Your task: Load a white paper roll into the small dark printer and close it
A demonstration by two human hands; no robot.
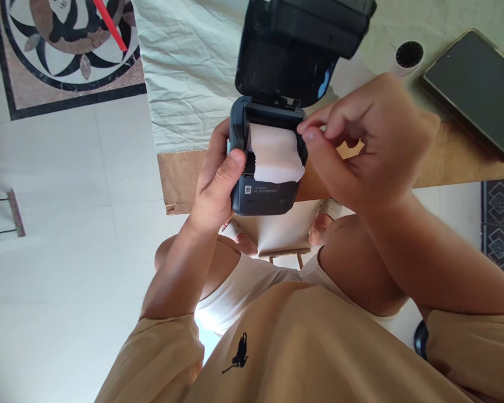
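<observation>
My left hand [218, 182] is wrapped round the left side of a small dark portable receipt printer [265, 201], its thumb lying on the front left edge. The printer's black lid [283, 61] is swung up and away from me. Inside the bay sits a white paper roll [275, 143], its jagged loose end lying over the front edge. At the bay's right rim my right hand [361, 145] has thumb and forefinger pinched together. Whatever may be between those fingertips is too small to make out.
A pale cloth [189, 73] covers most of the table, with a bare wooden edge [182, 179] towards me. To the right lie a smartphone [479, 92] and a small round black-topped object [409, 54]. A red strip [111, 25] shows at upper left, above the patterned floor.
</observation>
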